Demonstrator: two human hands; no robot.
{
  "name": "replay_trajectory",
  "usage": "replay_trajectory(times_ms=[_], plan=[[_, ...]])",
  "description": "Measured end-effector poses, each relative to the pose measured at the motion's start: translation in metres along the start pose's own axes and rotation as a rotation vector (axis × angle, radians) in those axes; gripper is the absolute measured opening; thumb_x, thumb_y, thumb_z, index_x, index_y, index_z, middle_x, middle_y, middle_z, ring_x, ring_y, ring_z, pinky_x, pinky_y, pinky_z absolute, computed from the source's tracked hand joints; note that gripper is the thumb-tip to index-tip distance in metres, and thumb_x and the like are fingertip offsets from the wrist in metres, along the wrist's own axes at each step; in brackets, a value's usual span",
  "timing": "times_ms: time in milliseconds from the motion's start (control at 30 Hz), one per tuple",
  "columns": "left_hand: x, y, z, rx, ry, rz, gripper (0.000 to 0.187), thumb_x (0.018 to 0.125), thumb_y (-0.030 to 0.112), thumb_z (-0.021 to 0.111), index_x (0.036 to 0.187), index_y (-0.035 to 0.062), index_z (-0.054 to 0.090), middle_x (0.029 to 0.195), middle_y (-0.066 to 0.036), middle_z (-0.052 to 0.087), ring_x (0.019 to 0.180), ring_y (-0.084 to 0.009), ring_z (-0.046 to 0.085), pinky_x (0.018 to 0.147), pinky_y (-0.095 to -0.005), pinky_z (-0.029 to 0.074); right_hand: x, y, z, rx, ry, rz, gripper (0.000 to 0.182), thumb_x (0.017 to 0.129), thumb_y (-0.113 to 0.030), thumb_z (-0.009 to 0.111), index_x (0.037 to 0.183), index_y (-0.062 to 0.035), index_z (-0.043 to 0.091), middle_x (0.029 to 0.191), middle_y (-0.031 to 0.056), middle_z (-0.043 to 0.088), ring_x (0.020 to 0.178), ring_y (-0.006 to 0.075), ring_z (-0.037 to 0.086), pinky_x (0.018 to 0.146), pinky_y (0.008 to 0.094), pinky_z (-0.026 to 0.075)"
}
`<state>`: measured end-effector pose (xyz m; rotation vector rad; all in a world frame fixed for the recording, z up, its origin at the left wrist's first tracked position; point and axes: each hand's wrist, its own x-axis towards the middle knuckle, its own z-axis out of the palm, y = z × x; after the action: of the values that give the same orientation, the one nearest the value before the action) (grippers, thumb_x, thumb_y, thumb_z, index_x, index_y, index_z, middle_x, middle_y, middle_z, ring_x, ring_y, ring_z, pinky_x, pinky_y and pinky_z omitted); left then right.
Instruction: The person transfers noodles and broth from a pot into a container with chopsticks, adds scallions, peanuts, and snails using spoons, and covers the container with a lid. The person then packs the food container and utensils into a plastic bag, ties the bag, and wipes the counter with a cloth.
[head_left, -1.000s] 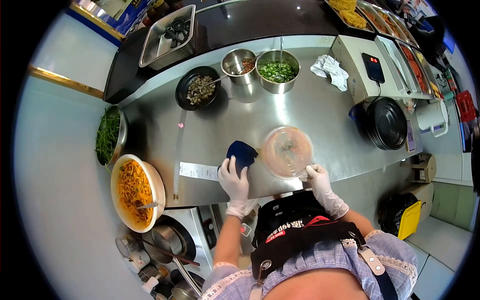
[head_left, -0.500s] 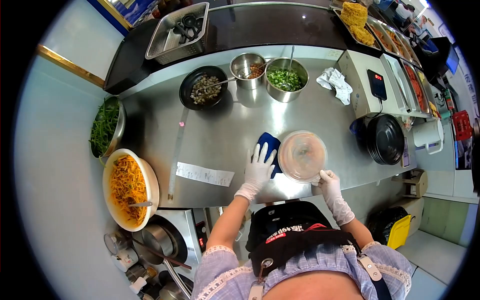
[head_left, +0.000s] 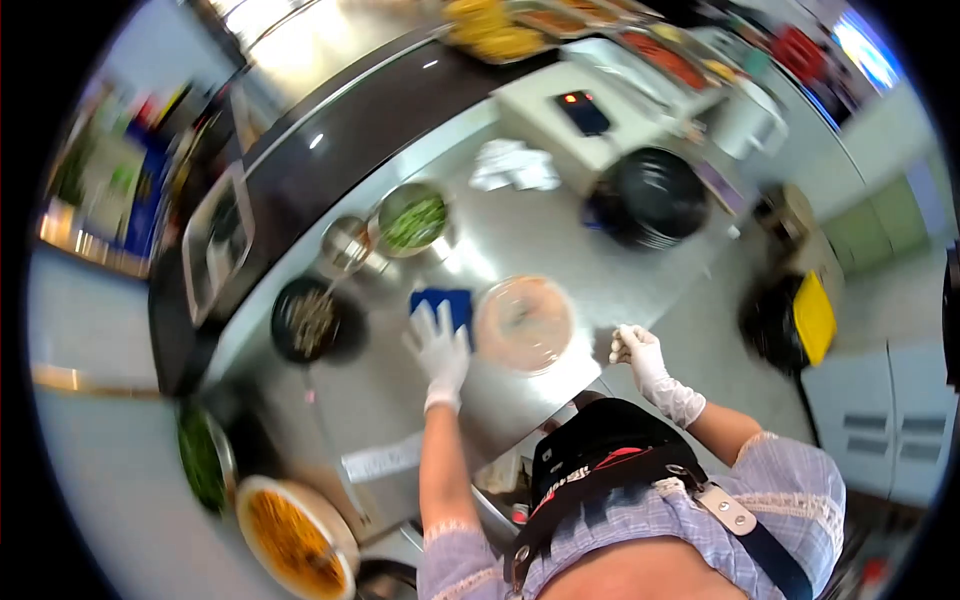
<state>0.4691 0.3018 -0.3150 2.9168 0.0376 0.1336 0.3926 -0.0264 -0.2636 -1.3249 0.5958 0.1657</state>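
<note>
My left hand [head_left: 440, 350], in a white glove, lies with fingers spread on a folded dark blue cloth [head_left: 445, 305] on the steel counter. Right beside the cloth is a round container with a clear lid [head_left: 525, 325]; its pale orange contents are blurred behind the lid. My right hand [head_left: 640, 360], also gloved, hovers to the right of the container, near the counter's front edge. It does not touch the container. Its fingers are curled together, and I see nothing held in them.
Behind stand a pot of chopped greens [head_left: 415, 220], a smaller pot [head_left: 347, 243] and a black bowl [head_left: 305, 320]. Stacked black bowls [head_left: 650, 195] and crumpled white paper [head_left: 513, 166] are at back right. A paper slip [head_left: 383, 460] and a tub of orange shreds [head_left: 290, 540] are at front left.
The view has swung to the right and is blurred. My right hand has let go of the container's rim and moved away from it. My left hand remains on the cloth.
</note>
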Motion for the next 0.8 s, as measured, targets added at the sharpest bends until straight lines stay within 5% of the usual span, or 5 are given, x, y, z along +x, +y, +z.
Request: replay_trajectory(times_ms=[200, 333, 533, 733, 800], plan=[[-0.043, 0.018, 0.002, 0.183, -0.131, 0.043, 0.058, 0.093, 0.033, 0.043, 0.144, 0.0097, 0.027, 0.151, -0.022, 0.014, 0.139, -0.038, 0.013, 0.107, -0.061, 0.011, 0.013, 0.052, -0.125, 0.064, 0.313, -0.001, 0.02, 0.094, -0.018, 0.05, 0.086, -0.0018, 0.058, 0.065, 0.0053, 0.057, 0.052, 0.0152, 0.055, 0.05, 0.0273, 0.048], [-0.081, 0.031, -0.003, 0.25, -0.192, 0.068, 0.058, 0.095, 0.032, 0.042, 0.144, 0.0075, 0.025, 0.15, -0.024, 0.011, 0.139, -0.0382, 0.011, 0.107, -0.0614, 0.01, 0.105, 0.178, -0.227, 0.147, 0.442, 0.324, 0.018, 0.091, -0.016, 0.051, 0.086, -0.0013, 0.059, 0.067, 0.0095, 0.06, 0.054, 0.0218, 0.06, 0.048, 0.0331, 0.051], [-0.168, 0.09, -0.012, -0.18, 0.417, -0.161, 0.03, 0.09, 0.01, 0.051, 0.114, -0.0078, 0.053, 0.112, -0.027, 0.055, 0.104, -0.0395, 0.052, 0.09, -0.0414, 0.042, 0.201, 0.22, -0.268, -0.011, 0.327, 0.557, 0.017, 0.087, -0.016, 0.053, 0.081, -0.0032, 0.063, 0.071, 0.0108, 0.065, 0.056, 0.0223, 0.062, 0.049, 0.0356, 0.052], [-0.211, 0.226, 0.027, -0.445, -0.368, 0.223, 0.017, 0.089, 0.008, 0.053, 0.097, -0.0006, 0.064, 0.091, -0.016, 0.065, 0.083, -0.0314, 0.063, 0.075, -0.0366, 0.05, 0.225, 0.164, -0.272, -0.159, 0.241, 0.283, 0.017, 0.081, -0.015, 0.056, 0.091, -0.0038, 0.065, 0.084, 0.0144, 0.068, 0.077, 0.0286, 0.065, 0.068, 0.0367, 0.052], [-0.208, 0.258, 0.044, -0.468, -0.352, 0.255, 0.017, 0.087, 0.003, 0.054, 0.101, -0.0027, 0.063, 0.091, -0.014, 0.066, 0.079, -0.023, 0.064, 0.075, -0.0307, 0.05, 0.253, 0.169, -0.271, -0.255, 0.194, 0.171, 0.021, 0.079, -0.014, 0.058, 0.095, -0.0035, 0.064, 0.088, 0.0167, 0.067, 0.085, 0.0325, 0.065, 0.075, 0.0381, 0.052]])
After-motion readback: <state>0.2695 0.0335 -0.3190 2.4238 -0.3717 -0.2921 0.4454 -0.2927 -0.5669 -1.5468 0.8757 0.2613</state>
